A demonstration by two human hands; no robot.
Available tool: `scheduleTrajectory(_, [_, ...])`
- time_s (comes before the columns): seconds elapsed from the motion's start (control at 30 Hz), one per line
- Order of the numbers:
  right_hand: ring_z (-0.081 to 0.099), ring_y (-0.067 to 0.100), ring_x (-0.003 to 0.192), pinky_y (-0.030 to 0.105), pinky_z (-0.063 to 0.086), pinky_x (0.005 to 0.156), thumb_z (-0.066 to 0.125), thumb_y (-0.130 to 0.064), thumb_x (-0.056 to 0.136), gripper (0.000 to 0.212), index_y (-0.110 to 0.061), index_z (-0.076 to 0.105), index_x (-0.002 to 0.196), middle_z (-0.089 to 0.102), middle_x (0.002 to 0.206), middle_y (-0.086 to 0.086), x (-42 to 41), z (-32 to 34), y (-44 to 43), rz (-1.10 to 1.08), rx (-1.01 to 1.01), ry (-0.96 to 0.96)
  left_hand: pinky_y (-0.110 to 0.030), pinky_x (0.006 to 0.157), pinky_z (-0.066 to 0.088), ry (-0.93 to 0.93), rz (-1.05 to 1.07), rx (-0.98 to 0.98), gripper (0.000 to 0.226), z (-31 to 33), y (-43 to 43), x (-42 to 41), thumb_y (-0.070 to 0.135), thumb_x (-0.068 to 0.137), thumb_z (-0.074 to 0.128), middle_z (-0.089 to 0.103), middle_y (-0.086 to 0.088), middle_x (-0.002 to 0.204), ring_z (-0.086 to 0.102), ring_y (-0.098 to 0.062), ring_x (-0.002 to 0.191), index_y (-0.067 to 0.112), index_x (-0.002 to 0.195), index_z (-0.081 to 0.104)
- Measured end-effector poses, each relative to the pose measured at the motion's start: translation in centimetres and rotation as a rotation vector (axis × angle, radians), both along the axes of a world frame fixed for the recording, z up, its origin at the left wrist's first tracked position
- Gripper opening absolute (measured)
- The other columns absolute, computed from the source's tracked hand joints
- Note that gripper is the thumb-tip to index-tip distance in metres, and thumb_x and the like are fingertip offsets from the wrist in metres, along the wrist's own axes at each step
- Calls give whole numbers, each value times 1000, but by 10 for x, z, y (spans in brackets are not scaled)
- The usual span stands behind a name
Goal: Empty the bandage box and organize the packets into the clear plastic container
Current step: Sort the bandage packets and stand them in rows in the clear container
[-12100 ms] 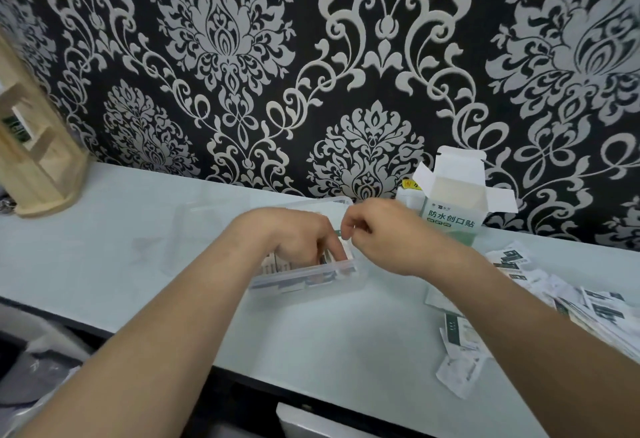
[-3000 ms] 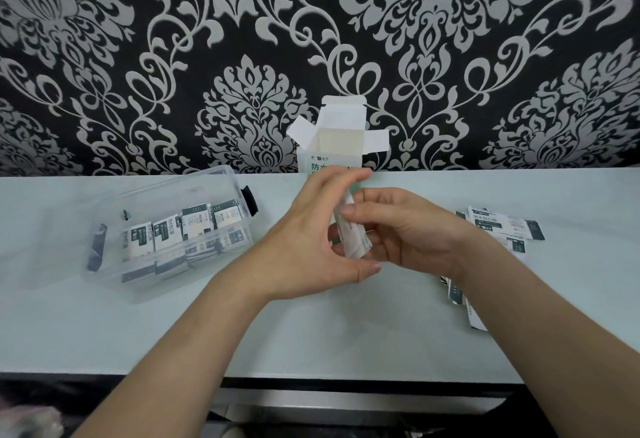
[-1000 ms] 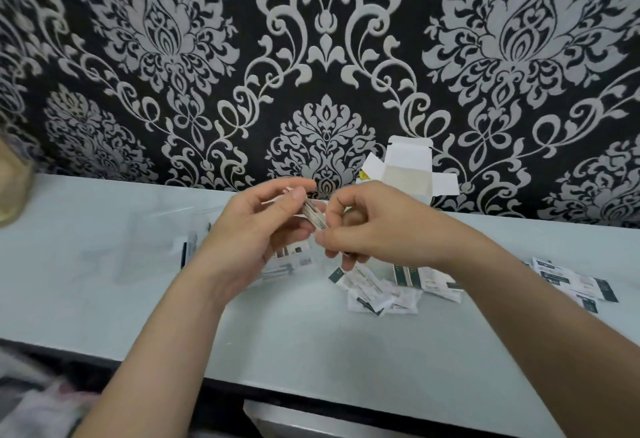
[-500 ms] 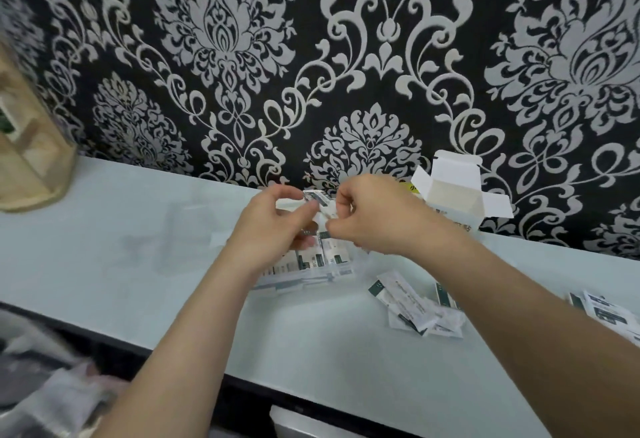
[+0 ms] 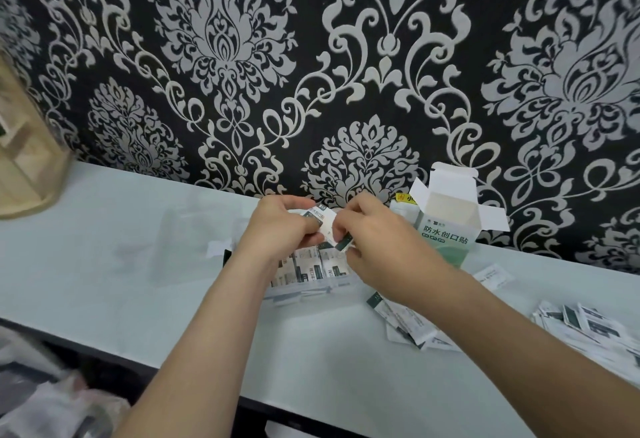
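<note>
Both hands meet just above the clear plastic container (image 5: 304, 293), which stands on the pale counter and holds upright rows of white-and-green bandage packets. My left hand (image 5: 280, 229) and my right hand (image 5: 374, 240) together pinch a small stack of packets (image 5: 325, 226) over the container's back part. The open white-and-green bandage box (image 5: 446, 226) stands upright to the right, against the wall, flaps spread. Loose packets (image 5: 408, 325) lie on the counter right of the container, partly hidden by my right forearm.
More loose packets (image 5: 588, 330) are heaped at the far right of the counter (image 5: 121, 264). A wooden rack (image 5: 24, 167) stands at the far left against the patterned wall. The container's clear lid (image 5: 194, 247) lies left of it. The counter's front edge runs below my forearms.
Since half a second ago both hands have lowered the pinched packets a little toward the container; the view has shifted slightly. Earlier I gathered that stack from the loose pile on the right.
</note>
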State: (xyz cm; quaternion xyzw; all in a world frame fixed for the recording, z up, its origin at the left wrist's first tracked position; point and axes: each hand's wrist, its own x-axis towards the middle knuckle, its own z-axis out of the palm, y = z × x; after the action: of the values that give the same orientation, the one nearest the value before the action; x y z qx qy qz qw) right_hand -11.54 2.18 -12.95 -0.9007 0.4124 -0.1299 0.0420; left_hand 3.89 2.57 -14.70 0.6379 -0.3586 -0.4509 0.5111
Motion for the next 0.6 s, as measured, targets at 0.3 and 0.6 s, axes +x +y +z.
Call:
scheduleTrajectory(0.3, [60, 22, 87, 36, 50, 74, 57, -20, 93, 14, -19, 71, 96, 62, 96, -3, -9, -2, -9, 44, -143, -47, -26, 57, 47, -500, -120, 36, 31, -2, 3, 2, 6, 78, 67, 71, -2, 76, 60, -12, 56, 28, 99, 62])
scheduleTrajectory(0.6, [57, 16, 93, 29, 46, 77, 62, -18, 87, 9, -23, 70, 88, 63, 94, -5, 5, -21, -24, 5, -23, 44, -24, 71, 48, -1002, -296, 183, 29, -17, 4, 1, 14, 73, 72, 66, 12, 82, 61, -12, 83, 38, 61, 62])
